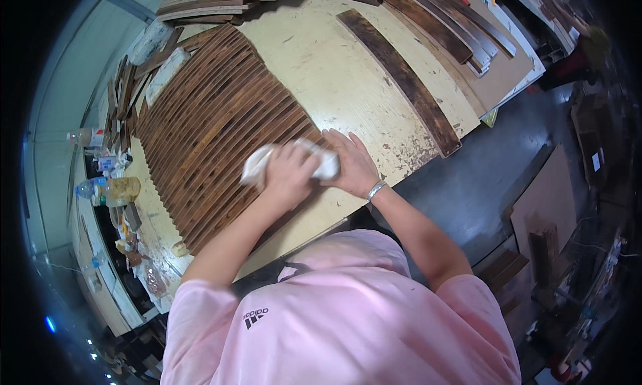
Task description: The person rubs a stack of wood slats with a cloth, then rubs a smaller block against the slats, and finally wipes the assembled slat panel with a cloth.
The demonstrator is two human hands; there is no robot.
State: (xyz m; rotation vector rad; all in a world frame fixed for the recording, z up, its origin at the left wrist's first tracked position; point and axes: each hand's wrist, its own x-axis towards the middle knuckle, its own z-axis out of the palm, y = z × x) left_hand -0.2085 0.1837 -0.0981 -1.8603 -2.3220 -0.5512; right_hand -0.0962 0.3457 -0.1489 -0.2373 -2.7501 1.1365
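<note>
A white cloth (pixel 324 156), blurred by motion, lies bunched on the near right part of a brown slatted wood panel (pixel 221 131). My left hand (pixel 289 174) is closed on the cloth and presses it against the slats. Right beside it, my right hand (pixel 354 168) rests at the panel's right edge, its fingers stretched out. Its thumb side is close to the cloth; whether it touches the cloth I cannot tell. The panel is made of several narrow, dark-stained slats laid side by side, with stepped ends along its left side.
The pale worktable (pixel 321 64) carries a single dark board (pixel 401 81) to the right. Stacked boards lie at the far edge (pixel 207 3) and far right (pixel 441 24). Bottles and a jar (pixel 122 191) stand at the left. A cardboard sheet (pixel 545 198) is by the floor, right. Another person (pixel 588 51) is at far right.
</note>
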